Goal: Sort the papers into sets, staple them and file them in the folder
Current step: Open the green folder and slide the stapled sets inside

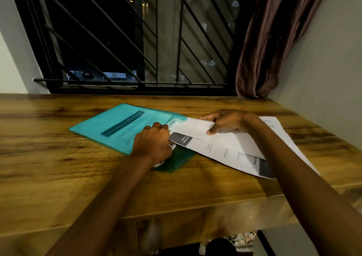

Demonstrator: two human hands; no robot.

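A translucent teal folder [117,126] lies flat on the wooden table [58,157], with a printed sheet showing through its cover. My left hand [153,145] rests fisted on the folder's near right corner, gripping its edge where the papers enter. My right hand [225,123] holds a set of white printed papers [221,140] by the top sheet, thumb on top. The left end of the papers lies in the folder's mouth. Their right end spreads over the table under my right forearm. No stapler is in view.
A barred window [137,40] runs along the table's far edge. A brown curtain [274,40] hangs at the back right beside a grey wall [323,79]. The table's near edge [176,208] cuts across the lower frame.
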